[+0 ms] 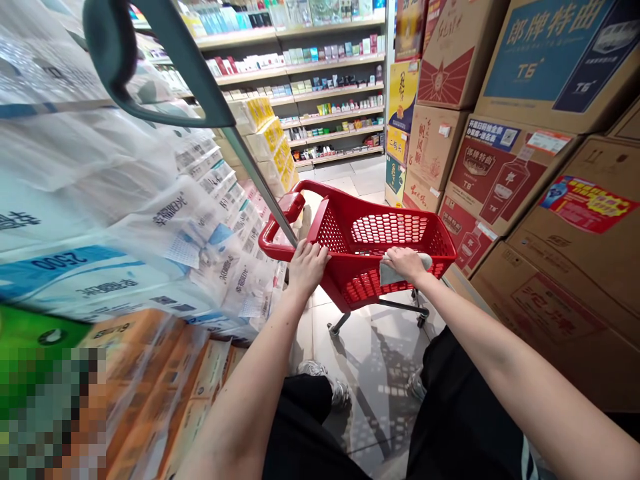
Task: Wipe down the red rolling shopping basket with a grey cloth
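A red plastic shopping cart (367,267) stands in front of me, its basket showing no goods. The fingers of my left hand (307,268) are curled over the cart's near rim, close to the red push handle (273,250). A metal pole with a grey loop-shaped grip (210,80) slants down from the upper left. Its lower end disappears by my left fingers; whether they touch it I cannot tell. Farther right along the same rim, my right hand (404,263) grips a grey cloth (393,275) and presses it against the cart's side.
Plastic-wrapped tissue packs (150,220) are piled high on the left, with orange packs (145,360) below. Stacked cardboard cartons (540,247) line the right. Shelves of small boxes and bottles (330,87) stand at the back. My feet are on the tiled floor (365,373).
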Demonstrator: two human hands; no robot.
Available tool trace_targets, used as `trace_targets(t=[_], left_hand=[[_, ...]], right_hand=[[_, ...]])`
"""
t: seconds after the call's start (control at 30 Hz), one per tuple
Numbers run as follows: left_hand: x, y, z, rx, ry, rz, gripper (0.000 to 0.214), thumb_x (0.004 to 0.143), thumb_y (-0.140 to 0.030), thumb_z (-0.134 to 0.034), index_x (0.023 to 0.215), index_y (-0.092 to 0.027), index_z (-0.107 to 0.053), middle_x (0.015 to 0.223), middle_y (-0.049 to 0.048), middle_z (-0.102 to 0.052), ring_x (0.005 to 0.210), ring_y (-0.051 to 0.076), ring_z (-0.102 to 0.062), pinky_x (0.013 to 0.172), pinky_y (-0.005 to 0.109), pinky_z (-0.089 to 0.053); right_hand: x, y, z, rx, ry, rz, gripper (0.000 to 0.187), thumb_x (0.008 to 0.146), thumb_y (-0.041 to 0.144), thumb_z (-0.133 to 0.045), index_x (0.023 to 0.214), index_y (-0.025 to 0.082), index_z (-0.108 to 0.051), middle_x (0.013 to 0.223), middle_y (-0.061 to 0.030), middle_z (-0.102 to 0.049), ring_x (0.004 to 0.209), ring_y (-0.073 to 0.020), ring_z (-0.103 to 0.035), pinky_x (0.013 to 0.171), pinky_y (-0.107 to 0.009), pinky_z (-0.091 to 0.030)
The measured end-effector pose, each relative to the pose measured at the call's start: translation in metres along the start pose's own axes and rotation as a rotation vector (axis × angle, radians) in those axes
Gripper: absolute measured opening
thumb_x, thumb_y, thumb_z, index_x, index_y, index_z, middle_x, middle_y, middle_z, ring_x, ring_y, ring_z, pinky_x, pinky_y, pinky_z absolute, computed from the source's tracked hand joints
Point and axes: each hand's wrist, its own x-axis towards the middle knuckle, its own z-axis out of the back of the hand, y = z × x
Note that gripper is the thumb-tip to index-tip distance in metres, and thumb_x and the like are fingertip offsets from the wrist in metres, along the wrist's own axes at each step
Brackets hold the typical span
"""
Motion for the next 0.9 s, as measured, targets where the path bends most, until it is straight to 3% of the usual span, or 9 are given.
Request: trace_targets(t=[0.27, 0.4, 0.57, 0.9], left_hand=[[-0.003, -0.006, 0.002, -0.004, -0.027, 0.010, 0.023, 0.093, -0.026, -0.039, 0.091, -0.019, -0.061, 0.084, 0.0086, -0.062, 0.092, 0.023, -0.058, 0.105, 0.043, -0.031], [-0.008, -0.004, 0.004, -0.004, -0.020, 0.012, 0.026, 0.094, -0.028, -0.037, 0.094, -0.018, -0.061, 0.085, 0.0086, -0.061, 0.092, 0.023, -0.058, 0.106, 0.043, -0.031], [-0.013, 0.000, 0.006, -0.026, -0.015, 0.004, 0.029, 0.094, -0.029, -0.036, 0.104, -0.016, -0.059, 0.090, 0.0099, -0.061, 0.097, 0.024, -0.056, 0.107, 0.043, -0.030], [-0.007, -0.005, 0.001, 0.013, -0.044, 0.005, 0.028, 0.093, -0.036, -0.039, 0.094, -0.017, -0.059, 0.086, 0.0096, -0.059, 0.093, 0.025, -0.056, 0.104, 0.043, -0.032]], right_hand=[[0.047, 0.105, 0.017, 0.139, -0.121, 0.028, 0.039, 0.097, 0.047, -0.030, 0.103, 0.017, -0.054, 0.101, -0.0101, -0.062, 0.088, -0.0207, -0.056, 0.073, -0.031, -0.031], [0.054, 0.119, 0.019, 0.162, -0.157, 0.085, 0.040, 0.098, 0.047, -0.026, 0.104, 0.018, -0.053, 0.100, -0.0084, -0.061, 0.089, -0.0197, -0.055, 0.073, -0.031, -0.031], [0.027, 0.077, 0.007, 0.104, -0.163, 0.105, 0.034, 0.097, 0.043, -0.033, 0.105, 0.018, -0.054, 0.099, -0.0081, -0.060, 0.089, -0.0196, -0.053, 0.073, -0.031, -0.030], [-0.049, -0.077, -0.021, -0.098, -0.116, -0.071, 0.030, 0.094, 0.041, -0.043, 0.102, 0.016, -0.057, 0.097, -0.0107, -0.059, 0.091, -0.0229, -0.050, 0.076, -0.032, -0.028]])
